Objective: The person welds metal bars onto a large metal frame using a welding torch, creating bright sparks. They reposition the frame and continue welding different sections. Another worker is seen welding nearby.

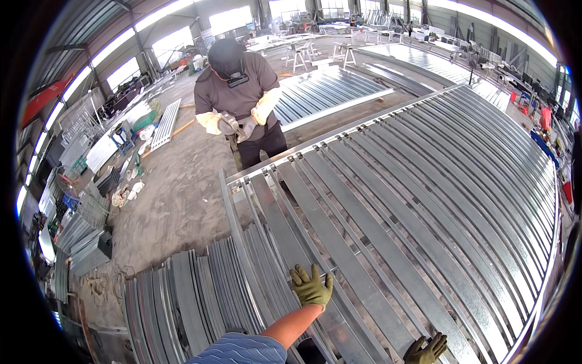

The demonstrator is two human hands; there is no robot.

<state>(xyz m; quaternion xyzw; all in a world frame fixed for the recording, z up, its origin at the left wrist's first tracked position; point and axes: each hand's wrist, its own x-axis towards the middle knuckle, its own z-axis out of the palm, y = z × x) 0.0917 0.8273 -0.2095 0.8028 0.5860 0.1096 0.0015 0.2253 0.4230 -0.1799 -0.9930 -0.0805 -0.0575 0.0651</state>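
Observation:
My left hand [312,287], in an olive-green work glove, lies with its fingers spread on a grey metal slat [290,233] near the left end of a large slatted metal panel [388,227]. Closer to the lower edge, my right hand [427,350], gloved alike, rests by another long slat [357,285], its fingers stretched out and apart; part of it is cut off by the picture. Neither hand is wrapped around anything. The slats run across a frame whose far rail [339,134] stretches away to the right.
Across the far rail stands a person [237,85] in dark clothes, cap and mask, holding a tool that I cannot make out. Stacked metal strips [194,294] lie left of the panel. Behind it are another ribbed panel [330,94] and white trestles [297,56].

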